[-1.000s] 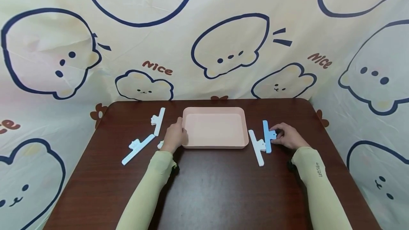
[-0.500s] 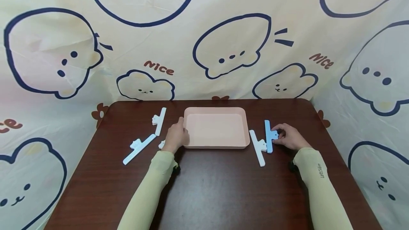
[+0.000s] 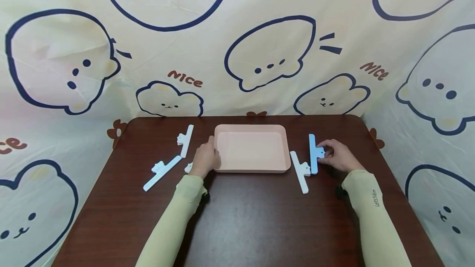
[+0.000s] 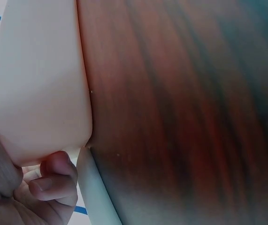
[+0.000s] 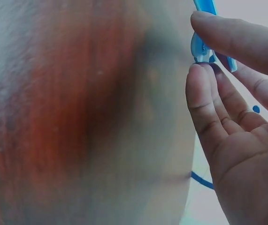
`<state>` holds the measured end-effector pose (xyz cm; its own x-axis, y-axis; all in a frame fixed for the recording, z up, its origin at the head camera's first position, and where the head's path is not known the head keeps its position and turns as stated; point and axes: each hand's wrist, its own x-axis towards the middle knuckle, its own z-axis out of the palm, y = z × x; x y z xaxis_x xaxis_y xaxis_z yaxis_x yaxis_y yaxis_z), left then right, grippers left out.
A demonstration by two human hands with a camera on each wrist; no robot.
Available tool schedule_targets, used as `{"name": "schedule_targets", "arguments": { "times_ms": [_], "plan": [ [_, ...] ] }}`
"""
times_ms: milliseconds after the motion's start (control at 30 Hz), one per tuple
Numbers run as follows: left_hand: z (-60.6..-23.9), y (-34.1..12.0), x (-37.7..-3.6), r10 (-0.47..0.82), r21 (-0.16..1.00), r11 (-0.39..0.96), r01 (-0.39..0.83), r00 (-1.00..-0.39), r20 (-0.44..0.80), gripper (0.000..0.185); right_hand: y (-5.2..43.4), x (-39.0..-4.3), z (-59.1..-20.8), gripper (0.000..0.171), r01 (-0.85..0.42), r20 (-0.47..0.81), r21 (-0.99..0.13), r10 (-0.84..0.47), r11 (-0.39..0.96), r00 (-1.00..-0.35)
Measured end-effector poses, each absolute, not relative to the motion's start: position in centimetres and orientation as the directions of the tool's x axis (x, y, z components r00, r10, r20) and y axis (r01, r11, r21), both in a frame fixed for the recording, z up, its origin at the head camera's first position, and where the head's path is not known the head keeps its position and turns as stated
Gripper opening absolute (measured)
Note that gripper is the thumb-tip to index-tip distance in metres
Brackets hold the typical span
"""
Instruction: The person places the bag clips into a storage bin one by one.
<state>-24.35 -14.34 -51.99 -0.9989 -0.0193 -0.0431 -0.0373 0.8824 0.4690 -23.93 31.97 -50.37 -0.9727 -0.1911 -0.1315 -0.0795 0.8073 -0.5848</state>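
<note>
My left hand grips the left edge of a shallow pink tray. In the left wrist view its fingers curl against the tray's end. My right hand pinches the animal-shaped handle of a blue bag clip between thumb and fingers; the right wrist view shows the clip at the fingertips. Just left of it lies a white bag clip, right beside the tray's lower right corner.
Left of the tray are a white clip and a pale blue clip, their ends meeting. Another pale clip is mostly hidden by my left hand. A cartoon-printed cloth surrounds the dark wooden table.
My right hand has shifted slightly away from me with the blue bag clip, which sits higher in the head view. My left hand and the tray keep their places.
</note>
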Motion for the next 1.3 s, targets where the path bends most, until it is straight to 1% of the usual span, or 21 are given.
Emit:
{"name": "schedule_targets", "arguments": {
  "times_ms": [300,600,967,1300],
  "plan": [
    [-52.2,-14.4,-24.3,-0.004,0.463,0.886,-0.014,-1.000,-0.023,0.056,31.1,-24.2,-49.3,0.045,-0.096,-0.102,-0.594,-0.194,0.799,-0.976],
    [-52.2,-14.4,-24.2,-0.006,0.464,0.886,-0.016,-1.000,-0.022,0.057,29.1,-24.9,-48.2,0.046,-0.097,-0.103,-0.591,-0.195,0.801,-0.975],
    [-51.9,-14.3,-24.2,-0.012,0.464,0.885,-0.031,-0.999,-0.042,0.057,25.9,-25.9,-47.4,0.046,-0.135,-0.079,-0.608,-0.229,0.782,-0.970],
    [-51.9,-14.4,-24.3,-0.005,0.469,0.883,-0.018,-1.000,-0.029,0.055,22.4,-26.7,-47.0,0.045,-0.152,-0.079,-0.633,-0.258,0.759,-0.963]
  ]
}}
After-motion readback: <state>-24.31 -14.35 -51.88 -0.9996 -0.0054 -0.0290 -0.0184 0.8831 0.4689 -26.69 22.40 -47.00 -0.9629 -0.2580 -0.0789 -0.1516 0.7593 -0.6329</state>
